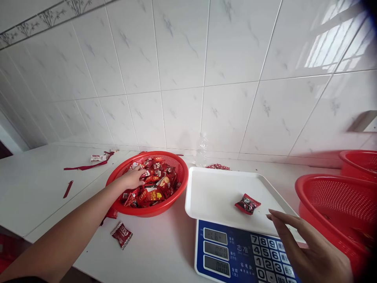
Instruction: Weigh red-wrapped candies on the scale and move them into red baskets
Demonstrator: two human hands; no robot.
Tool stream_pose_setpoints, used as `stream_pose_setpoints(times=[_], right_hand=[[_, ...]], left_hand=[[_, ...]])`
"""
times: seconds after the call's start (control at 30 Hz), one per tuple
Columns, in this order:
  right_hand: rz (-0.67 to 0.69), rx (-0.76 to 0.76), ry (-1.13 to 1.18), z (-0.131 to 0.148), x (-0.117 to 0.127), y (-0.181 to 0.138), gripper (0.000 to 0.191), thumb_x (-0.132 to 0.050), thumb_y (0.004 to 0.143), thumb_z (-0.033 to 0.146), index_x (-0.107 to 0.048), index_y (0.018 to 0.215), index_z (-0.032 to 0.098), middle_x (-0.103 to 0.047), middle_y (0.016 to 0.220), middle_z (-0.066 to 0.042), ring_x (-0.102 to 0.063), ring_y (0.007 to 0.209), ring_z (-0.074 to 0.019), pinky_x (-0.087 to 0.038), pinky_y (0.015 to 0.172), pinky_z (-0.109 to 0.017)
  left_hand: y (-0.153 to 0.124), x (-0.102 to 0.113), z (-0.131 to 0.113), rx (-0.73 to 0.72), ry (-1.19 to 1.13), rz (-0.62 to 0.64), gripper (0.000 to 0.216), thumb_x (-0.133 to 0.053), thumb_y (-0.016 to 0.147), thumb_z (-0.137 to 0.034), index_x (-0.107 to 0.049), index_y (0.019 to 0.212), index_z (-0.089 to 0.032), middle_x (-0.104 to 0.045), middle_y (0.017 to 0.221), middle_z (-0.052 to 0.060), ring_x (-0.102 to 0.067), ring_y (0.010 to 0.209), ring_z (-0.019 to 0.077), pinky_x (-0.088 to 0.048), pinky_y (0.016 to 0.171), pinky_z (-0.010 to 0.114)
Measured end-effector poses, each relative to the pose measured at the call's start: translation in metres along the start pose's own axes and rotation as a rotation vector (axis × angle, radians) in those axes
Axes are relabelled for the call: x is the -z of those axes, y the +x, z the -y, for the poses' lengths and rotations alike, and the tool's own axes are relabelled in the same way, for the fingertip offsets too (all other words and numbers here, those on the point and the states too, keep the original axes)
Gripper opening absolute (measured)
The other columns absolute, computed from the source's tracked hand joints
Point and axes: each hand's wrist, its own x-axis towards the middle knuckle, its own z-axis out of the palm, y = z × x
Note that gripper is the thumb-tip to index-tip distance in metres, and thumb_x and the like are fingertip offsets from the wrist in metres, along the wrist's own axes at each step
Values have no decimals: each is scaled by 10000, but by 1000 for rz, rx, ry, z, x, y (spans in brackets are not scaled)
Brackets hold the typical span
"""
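My right grip (318, 251) hung released near a shiny red packet (247, 204) on a white tray (218, 192); my left grip (134, 179), inside a red perforated basket (144, 211), I couldn't judge. Marbled tiles (182, 110) backed the white desk (159, 243).

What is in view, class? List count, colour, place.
Wall: 1, white, behind
Table: 1, white, below
Basket: 1, red, left of tray
Packets: many, mostly red, in basket
Loose packet: 1, maroon, before basket
Scraps: several, red, beside basket
Ribbon: 1, maroon, far left
Label: 1, white, by ribbon
Strip: 1, red, left
Bottle: 1, clear, by wall
Patterned piece: 1, red, behind tray
Tray: 1, white, on scale
Tray packet: 1, red, on tray
Scale: 1, blue, under tray
Side baskets: 2, red, right
Fitting: 1, pale, wall
Left grip: 1, bare, on packets
Right grip: 1, bare, near tray
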Motion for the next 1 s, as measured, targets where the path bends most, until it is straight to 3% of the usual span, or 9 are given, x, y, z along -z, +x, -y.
stream_pose_setpoints(times=[0.13,0.2,0.27,0.43,0.6,0.8,1.0], right_hand=[[-2,-78,-7,-2,2,-4,284,-494,856,539,-645,903,302,-715,795,2,-643,521,-166,-488,445,-283],[0,-100,11,-1,2,-4,287,-491,857,540,-642,905,301,-714,794,0,-652,546,-173,-489,446,-281],[4,-68,42,0,2,-3,273,-508,846,532,-644,887,299,-709,743,0,-673,602,-190,-478,419,-266],[28,-41,73,0,2,-1,211,-537,843,462,-657,884,294,-705,707,2,-675,597,-184,-459,383,-244],[33,-48,114,0,-1,-5,183,-542,862,415,-665,899,286,-711,712,3,-670,608,-172,-500,456,-246],[47,-43,125,1,-1,-4,155,-520,891,341,-647,928,258,-710,712,1,-666,615,-150,-490,459,-223],[70,-43,132,-1,-1,-4,139,-515,896,303,-634,947,250,-713,733,-2,-673,627,-147,-478,432,-214]], left_hand=[[4,9,1,-1,-39,-80,239,-527,691,-155,-618,903,-215,-638,982,92,-601,877,275,-437,744,349],[5,17,-3,0,-86,-117,169,-500,680,-126,-585,791,-221,-616,777,40,-585,737,234,-427,673,325],[5,27,-13,-23,-162,-149,134,-482,697,-135,-555,771,-220,-587,729,11,-562,697,201,-425,649,299],[-8,46,-63,-170,-428,-136,193,-453,802,-280,-533,967,-219,-607,898,-11,-568,701,134,-464,650,244],[-27,50,-124,-436,-913,65,349,-554,761,-212,-547,1110,-198,-573,1163,47,-558,1044,178,-463,842,275],[-26,35,-178,-545,-933,262,385,-527,797,-131,-567,1173,-201,-587,1194,69,-536,1143,190,-427,935,319],[-21,18,-211,-473,-925,347,558,-504,810,-90,-437,1341,-249,-479,1373,121,-628,1032,187,-456,905,338]])
